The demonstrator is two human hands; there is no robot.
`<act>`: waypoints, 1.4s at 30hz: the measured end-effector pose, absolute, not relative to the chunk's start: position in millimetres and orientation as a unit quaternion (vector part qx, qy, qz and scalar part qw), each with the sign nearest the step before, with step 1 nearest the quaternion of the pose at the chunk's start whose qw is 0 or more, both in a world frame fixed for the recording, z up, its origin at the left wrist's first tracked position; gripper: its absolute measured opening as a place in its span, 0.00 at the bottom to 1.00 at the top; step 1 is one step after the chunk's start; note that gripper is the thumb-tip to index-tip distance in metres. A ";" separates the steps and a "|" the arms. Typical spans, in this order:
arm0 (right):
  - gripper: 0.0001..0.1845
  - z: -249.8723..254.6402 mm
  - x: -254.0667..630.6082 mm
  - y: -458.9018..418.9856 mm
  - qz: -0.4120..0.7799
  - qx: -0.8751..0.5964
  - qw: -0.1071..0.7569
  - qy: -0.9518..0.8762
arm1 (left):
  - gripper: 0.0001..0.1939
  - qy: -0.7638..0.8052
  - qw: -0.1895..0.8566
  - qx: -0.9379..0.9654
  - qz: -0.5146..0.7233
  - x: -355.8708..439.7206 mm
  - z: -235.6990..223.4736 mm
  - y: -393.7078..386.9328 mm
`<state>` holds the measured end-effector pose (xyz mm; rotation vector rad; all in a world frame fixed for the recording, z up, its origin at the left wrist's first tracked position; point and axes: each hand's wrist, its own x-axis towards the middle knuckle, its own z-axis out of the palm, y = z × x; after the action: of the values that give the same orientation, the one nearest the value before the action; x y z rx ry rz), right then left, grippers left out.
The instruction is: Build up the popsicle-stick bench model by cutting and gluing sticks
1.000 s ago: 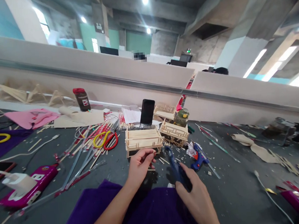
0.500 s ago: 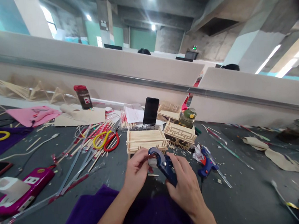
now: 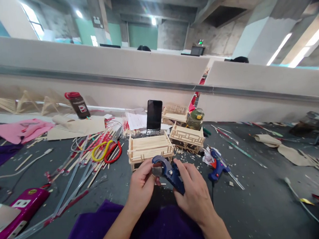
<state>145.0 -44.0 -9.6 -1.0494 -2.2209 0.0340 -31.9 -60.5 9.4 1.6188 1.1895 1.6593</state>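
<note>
My right hand (image 3: 193, 193) is wrapped round the handles of a blue cutter (image 3: 167, 170) with a hooked jaw. My left hand (image 3: 142, 184) is closed in a pinch right at the cutter's jaw, its fingertips holding something small that I cannot make out. Both hands hover over a purple cloth (image 3: 134, 230) at the near edge. Just beyond them stands a model bed of wooden sticks (image 3: 149, 147).
A dark phone (image 3: 154, 115) stands propped behind the stick bed, with two more stick models (image 3: 186, 136) and a jar (image 3: 196, 118) to its right. A blue glue gun (image 3: 217, 166) lies right of my hands. Loose sticks, red and yellow-handled scissors (image 3: 107, 152) and a magenta power strip (image 3: 21, 209) lie left.
My right hand swung the blue cutter up and leftward until its jaw met my left hand's fingertips. The two hands now sit close together, and the view shifted slightly.
</note>
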 end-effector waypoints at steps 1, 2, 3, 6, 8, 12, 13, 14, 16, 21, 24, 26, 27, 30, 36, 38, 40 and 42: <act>0.42 -9.7 145.2 -43.9 0.013 -0.402 0.336 -0.852 | 0.18 0.442 0.263 0.600 0.613 -31.4 9.8 -60.8; 0.42 -9.7 145.2 -43.8 0.012 -0.402 0.336 -0.851 | 0.18 0.443 0.262 0.601 0.611 -31.1 10.0 -61.1; 0.42 -9.7 145.0 -43.7 0.012 -0.403 0.337 -0.851 | 0.18 0.444 0.260 0.602 0.610 -30.9 10.1 -61.3; 0.41 -9.9 144.1 -43.1 0.018 -0.402 0.339 -0.850 | 0.18 0.449 0.259 0.606 0.604 -31.4 8.4 -61.1; 0.41 -10.3 143.7 -42.9 0.026 -0.402 0.339 -0.850 | 0.16 0.451 0.255 0.609 0.601 -32.5 5.9 -60.2; 0.39 -10.8 144.1 -44.2 0.033 -0.408 0.337 -0.848 | 0.15 0.456 0.233 0.618 0.596 -34.5 1.8 -58.2; 0.39 -10.8 144.2 -44.6 0.035 -0.408 0.335 -0.848 | 0.16 0.458 0.227 0.620 0.595 -34.6 1.4 -58.1; 0.40 -10.7 144.3 -44.9 0.037 -0.409 0.333 -0.849 | 0.16 0.460 0.222 0.621 0.595 -34.4 1.3 -58.1; 0.40 -10.5 144.3 -45.2 0.042 -0.410 0.329 -0.849 | 0.16 0.462 0.216 0.620 0.596 -33.7 1.6 -58.5; 0.41 -10.3 143.8 -45.0 0.050 -0.414 0.327 -0.848 | 0.15 0.464 0.218 0.616 0.598 -32.4 1.5 -59.8; 0.40 -10.2 143.7 -45.4 0.052 -0.415 0.327 -0.847 | 0.13 0.464 0.221 0.616 0.597 -32.7 0.8 -60.0; 0.40 -9.8 143.7 -45.7 0.051 -0.415 0.326 -0.848 | 0.13 0.463 0.222 0.616 0.597 -32.8 0.9 -60.1; 0.41 -9.6 143.7 -45.8 0.050 -0.416 0.325 -0.848 | 0.13 0.463 0.222 0.617 0.596 -32.8 1.2 -60.1; 0.41 -9.0 143.6 -46.1 0.044 -0.420 0.322 -0.847 | 0.14 0.465 0.215 0.622 0.592 -32.4 2.0 -60.3; 0.40 -6.7 143.2 -48.0 0.042 -0.427 0.305 -0.850 | 0.15 0.463 0.172 0.646 0.581 -33.8 -0.2 -61.3; 0.40 -5.9 143.3 -49.2 0.042 -0.431 0.297 -0.851 | 0.15 0.465 0.160 0.653 0.576 -34.9 -1.6 -61.8; 0.38 -6.3 143.4 -50.2 0.042 -0.434 0.291 -0.852 | 0.15 0.466 0.150 0.659 0.571 -35.6 -3.0 -61.7; 0.34 -8.9 143.4 -50.5 0.047 -0.441 0.287 -0.849 | 0.14 0.468 0.152 0.660 0.568 -35.2 -4.7 -60.9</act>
<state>143.4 -50.5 -8.9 -1.1788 -2.2682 0.1251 -35.2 -60.9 -4.7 1.8933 1.3429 1.6307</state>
